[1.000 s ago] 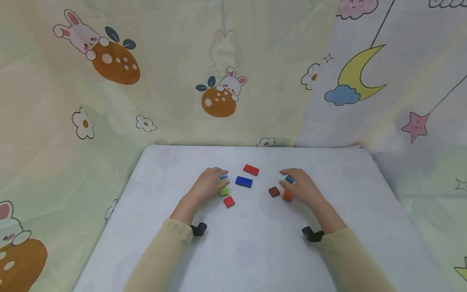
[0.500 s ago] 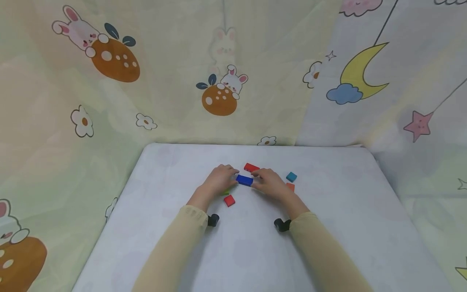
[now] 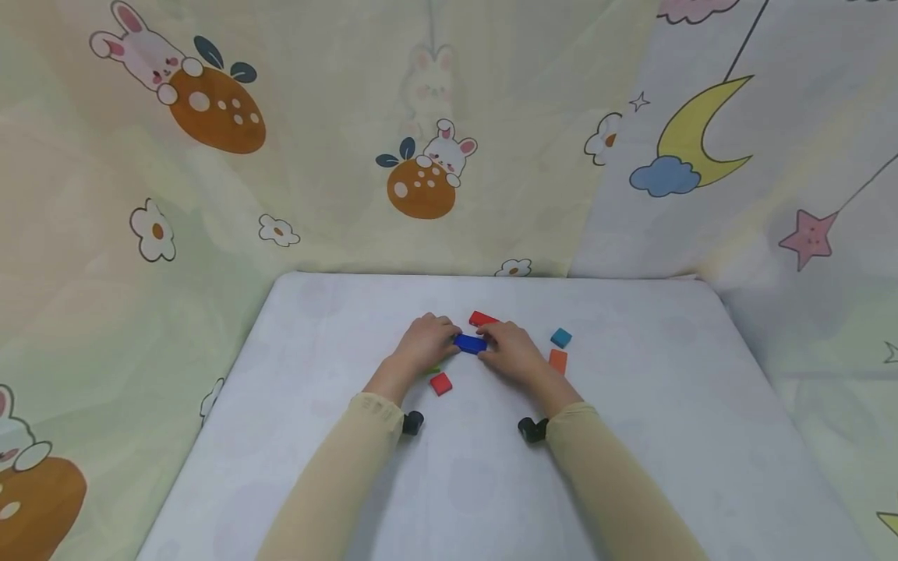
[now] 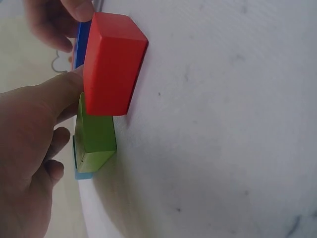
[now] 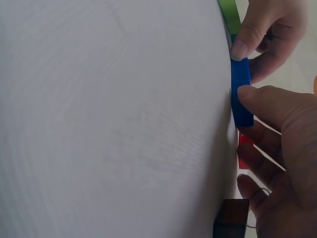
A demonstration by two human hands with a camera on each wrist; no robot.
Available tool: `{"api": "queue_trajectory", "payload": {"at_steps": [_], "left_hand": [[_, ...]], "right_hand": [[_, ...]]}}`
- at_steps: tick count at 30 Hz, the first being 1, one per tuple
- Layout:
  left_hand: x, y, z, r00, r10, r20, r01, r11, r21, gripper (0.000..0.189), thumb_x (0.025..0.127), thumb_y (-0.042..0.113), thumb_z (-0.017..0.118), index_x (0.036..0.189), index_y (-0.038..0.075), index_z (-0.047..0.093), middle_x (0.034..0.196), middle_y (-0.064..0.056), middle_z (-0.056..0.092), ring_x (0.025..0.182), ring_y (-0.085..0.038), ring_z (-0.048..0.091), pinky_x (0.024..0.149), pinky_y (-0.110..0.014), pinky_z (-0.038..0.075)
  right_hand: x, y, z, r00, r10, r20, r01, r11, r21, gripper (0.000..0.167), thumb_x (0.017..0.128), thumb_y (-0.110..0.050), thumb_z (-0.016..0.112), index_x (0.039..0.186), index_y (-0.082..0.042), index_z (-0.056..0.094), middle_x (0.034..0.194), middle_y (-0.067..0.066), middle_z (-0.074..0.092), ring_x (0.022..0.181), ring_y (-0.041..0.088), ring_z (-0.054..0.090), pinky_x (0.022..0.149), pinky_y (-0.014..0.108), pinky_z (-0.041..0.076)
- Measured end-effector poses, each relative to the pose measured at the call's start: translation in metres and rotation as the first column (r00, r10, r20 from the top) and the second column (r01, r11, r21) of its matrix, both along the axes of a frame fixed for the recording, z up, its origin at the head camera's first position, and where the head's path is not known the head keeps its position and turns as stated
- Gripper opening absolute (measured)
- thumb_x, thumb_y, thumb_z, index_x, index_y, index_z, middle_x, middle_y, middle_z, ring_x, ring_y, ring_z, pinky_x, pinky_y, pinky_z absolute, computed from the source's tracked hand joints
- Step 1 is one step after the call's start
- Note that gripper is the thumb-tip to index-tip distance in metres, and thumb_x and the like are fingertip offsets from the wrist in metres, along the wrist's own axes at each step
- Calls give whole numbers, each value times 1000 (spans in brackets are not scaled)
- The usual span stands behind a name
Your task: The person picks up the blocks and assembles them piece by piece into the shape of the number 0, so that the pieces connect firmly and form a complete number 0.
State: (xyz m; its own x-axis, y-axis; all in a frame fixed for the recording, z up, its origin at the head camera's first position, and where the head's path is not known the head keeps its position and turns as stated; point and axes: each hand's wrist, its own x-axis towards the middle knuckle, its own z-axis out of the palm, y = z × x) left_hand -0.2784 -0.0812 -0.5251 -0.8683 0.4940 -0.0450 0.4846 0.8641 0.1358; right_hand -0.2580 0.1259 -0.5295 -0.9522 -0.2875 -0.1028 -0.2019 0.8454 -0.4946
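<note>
One printed backdrop [image 3: 337, 156], beyond the blue block [image 3: 471, 344]; cut off at top and sides. One white bench [image 3: 463, 475], spreading all round that block, near edge out of frame. Two sleeves, left sleeve [image 3: 330, 475] and right sleeve [image 3: 624, 475], near side of the block, cut off below. Two hands: left hand [image 3: 424, 343] pinches the blue block's left end, right hand [image 3: 515, 354] its right end; some fingertips hidden behind it.

Eight blocks counted across views. Long, four: blue, between the hands, flat on the bench or slightly raised, cannot tell; long red block [image 3: 482, 319] just beyond it, partly covered by the right hand; orange block [image 3: 557, 361] to its right; green block [image 4: 96, 131] to its left, mostly hidden from the head view. Small, four: small red block [image 3: 440, 384], near side and left of blue; teal block [image 3: 561, 338], right; brown block [image 5: 234, 210], right, dark and partly cut off; light-blue block [image 4: 84, 175], left, only an edge showing.
</note>
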Motion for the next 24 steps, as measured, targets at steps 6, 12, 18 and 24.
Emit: {"api": "queue_trajectory", "payload": {"at_steps": [6, 12, 18, 24], "left_hand": [[5, -1, 2, 1000, 5, -2, -5, 999, 42, 45, 90, 46, 69, 128, 22, 67, 122, 4, 68, 109, -18, 55, 95, -34, 47], [27, -3, 9, 1000, 9, 27, -12, 992, 125, 44, 88, 45, 72, 127, 24, 67, 121, 5, 68, 112, -17, 58, 100, -36, 48], [56, -7, 9, 998, -53, 27, 47, 979, 199, 42, 89, 46, 71, 124, 24, 67, 118, 6, 68, 109, -13, 61, 98, -33, 51], [81, -11, 8, 987, -97, 127, 57, 955, 291, 41, 88, 45, 72, 125, 26, 67, 112, 10, 66, 96, -5, 59, 90, -27, 53]], "right_hand": [[3, 3, 4, 1000, 21, -22, -21, 1000, 12, 44, 88, -29, 74, 130, -19, 61, 113, 1, 63, 107, 21, 55, 94, 41, 51], [20, 12, 19, 996, 87, -22, -86, 996, 27, 39, 88, -27, 74, 126, -21, 65, 121, 2, 64, 117, 23, 52, 99, 45, 49], [47, 22, 27, 992, 130, 4, -130, 991, -7, 41, 86, -27, 77, 125, -24, 65, 118, -2, 63, 109, 17, 56, 93, 39, 54], [75, 31, 22, 987, 162, 6, -161, 982, -103, 36, 87, -26, 75, 122, -28, 65, 111, -10, 62, 97, 11, 55, 84, 30, 53]]}}
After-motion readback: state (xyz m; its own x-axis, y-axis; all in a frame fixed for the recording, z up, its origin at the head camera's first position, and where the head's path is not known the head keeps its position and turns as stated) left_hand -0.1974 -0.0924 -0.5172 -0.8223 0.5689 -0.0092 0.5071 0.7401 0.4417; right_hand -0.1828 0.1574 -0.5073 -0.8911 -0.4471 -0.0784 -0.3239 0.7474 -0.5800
